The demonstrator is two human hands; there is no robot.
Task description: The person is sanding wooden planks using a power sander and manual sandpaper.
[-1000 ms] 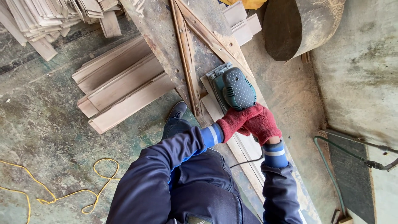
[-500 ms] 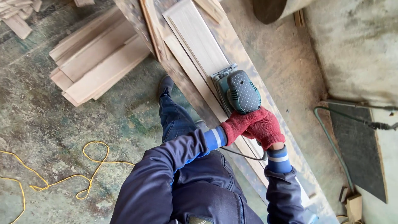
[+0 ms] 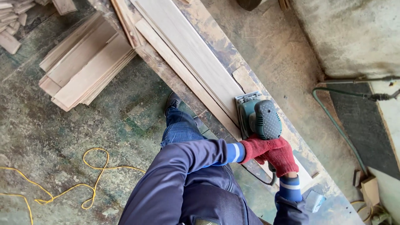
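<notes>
Both hands, in red knit gloves, were clamped together on the rear grip of a teal electric sander (image 3: pixel 259 118) that sat flat on a long pale plank (image 3: pixel 189 54) lying along the worn tabletop (image 3: pixel 227 52). The left hand (image 3: pixel 255 146) came in from the blue sleeve and wrapped the back of the handle; the right hand (image 3: pixel 281 157) overlapped it from below, fingers curled shut around the same grip, so the individual fingertips could not be told apart. The sander looked compact but dense, with a hard plastic body and a dimpled rubbery top that should give a sure, non-slip hold; the handle hump was the natural place to grasp, with a palm pressing down over the top. Its black cord (image 3: pixel 258 177) looped off beside the wrists and could snag. The plank seemed stiff, light and dusty, likely to slide unless pressed down. On the floor lay a stack of boards (image 3: pixel 81 68) and a yellow cord (image 3: pixel 87 179); a green hose (image 3: pixel 337 125) ran well apart at the right.
</notes>
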